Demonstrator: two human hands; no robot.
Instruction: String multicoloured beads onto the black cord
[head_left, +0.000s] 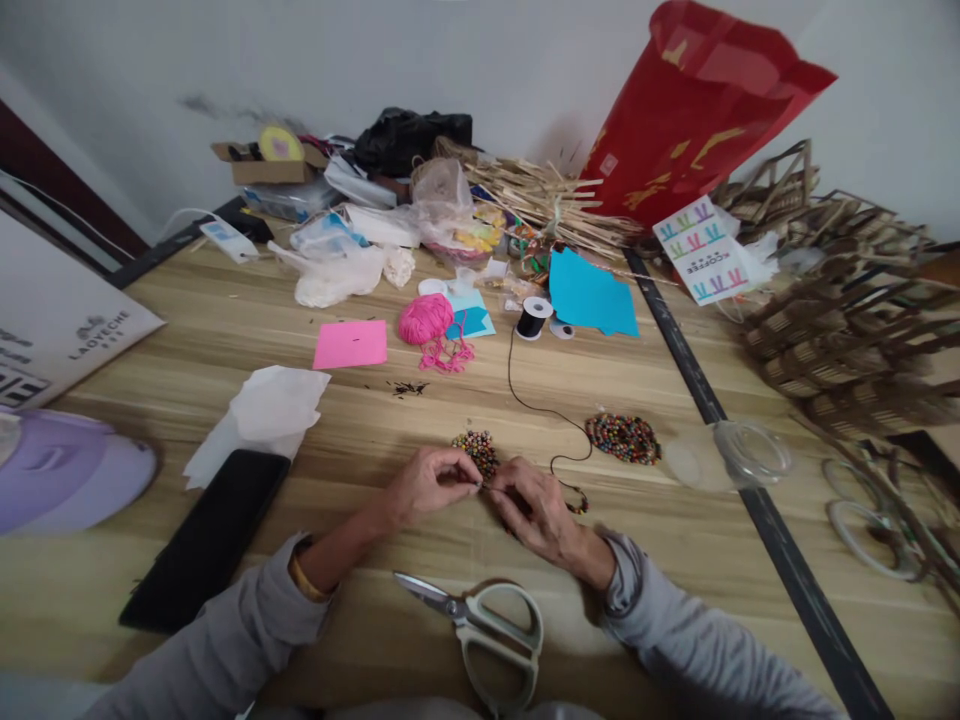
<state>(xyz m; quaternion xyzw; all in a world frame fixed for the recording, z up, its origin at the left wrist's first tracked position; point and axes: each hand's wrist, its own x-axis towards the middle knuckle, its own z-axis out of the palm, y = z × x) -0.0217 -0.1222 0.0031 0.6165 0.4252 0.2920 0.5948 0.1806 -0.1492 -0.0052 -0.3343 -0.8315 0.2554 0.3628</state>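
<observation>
My left hand (435,483) is closed in a pinch, its fingertips at the near edge of a small heap of multicoloured beads (476,452). What it pinches is too small to make out. Almost touching it, my right hand (534,505) is also closed, thumb and forefinger pinching the thin black cord. This black cord (551,412) runs from a spool (532,320) down to a few strung beads (577,502) beside my right hand, where part of it is hidden. A coiled strand of beads (622,438) lies farther right. Scissors (487,630) rest below my hands, blades pointing left.
A black phone-like slab (210,540) and white paper (266,415) lie left. Beyond my hands are dark slivers (409,388), a pink card (350,344), pink yarn (425,318) and blue sheets (592,292). Woven baskets (817,340) and a red bag (697,120) stand right.
</observation>
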